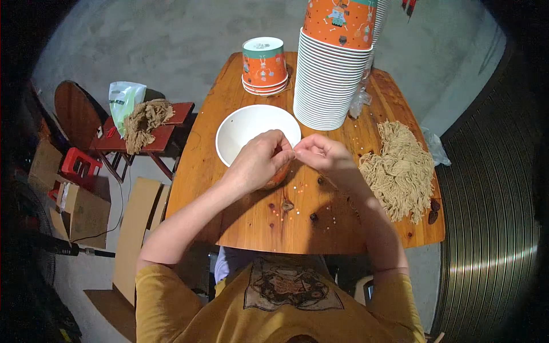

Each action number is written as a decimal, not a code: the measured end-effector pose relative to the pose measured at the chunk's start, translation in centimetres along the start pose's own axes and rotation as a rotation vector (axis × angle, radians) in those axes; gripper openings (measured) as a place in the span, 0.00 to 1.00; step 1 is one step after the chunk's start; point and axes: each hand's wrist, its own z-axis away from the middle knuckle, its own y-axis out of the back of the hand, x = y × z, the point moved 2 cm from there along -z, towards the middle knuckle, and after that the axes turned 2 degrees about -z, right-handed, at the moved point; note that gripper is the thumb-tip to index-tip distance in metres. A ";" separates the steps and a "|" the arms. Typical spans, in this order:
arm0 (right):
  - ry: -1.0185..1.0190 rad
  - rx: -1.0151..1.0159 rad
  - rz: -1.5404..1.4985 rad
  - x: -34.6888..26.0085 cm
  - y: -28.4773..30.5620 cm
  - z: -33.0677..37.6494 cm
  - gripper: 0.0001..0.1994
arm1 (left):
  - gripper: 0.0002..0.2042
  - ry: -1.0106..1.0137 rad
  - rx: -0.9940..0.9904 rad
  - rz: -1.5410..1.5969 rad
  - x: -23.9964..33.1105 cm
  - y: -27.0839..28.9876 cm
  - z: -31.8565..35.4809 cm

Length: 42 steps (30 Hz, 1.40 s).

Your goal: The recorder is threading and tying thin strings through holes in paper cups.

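A paper bucket (pixel 235 127), white inside with a bit of orange outside showing below, stands on the wooden table in front of me. My left hand (pixel 258 157) reaches over its near right rim, thumb and fingers pinched together. Close beside it, my right hand (pixel 329 159) also pinches, its fingertips almost meeting the left ones at the rim. Whatever lies between the fingertips is too small to make out. To the right of my right hand, a heap of tan cords (pixel 399 174) lies on the table.
A tall stack of nested orange-and-white buckets (pixel 329 80) rises behind my hands. Farther left stands a short upside-down stack (pixel 264 66). Small white and orange dots (pixel 291 212) are scattered over the table (pixel 251 228). More tan cords (pixel 146 123) lie on a red folding table (pixel 114 143).
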 end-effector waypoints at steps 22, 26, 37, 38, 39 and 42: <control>-0.003 0.108 0.012 2.0 -0.5 0.6 0.05 | 0.09 0.053 -0.055 0.074 -0.9 -0.1 -0.1; 0.051 0.111 -0.063 1.4 -1.2 0.4 0.03 | 0.09 0.024 -0.049 0.103 -0.6 0.0 0.0; 0.411 0.389 0.262 2.5 -1.8 0.1 0.06 | 0.10 0.162 -0.150 0.353 -2.3 0.0 -0.8; 0.582 0.452 0.389 2.2 -1.9 0.3 0.07 | 0.10 0.168 -0.159 0.354 -2.3 0.0 -0.9; 0.581 0.451 0.388 2.0 -2.1 0.5 0.07 | 0.10 0.173 -0.167 0.355 -2.3 0.0 -0.9; 0.643 0.474 0.531 1.0 -2.7 1.0 0.07 | 0.10 0.198 -0.173 0.385 -2.0 0.1 -0.8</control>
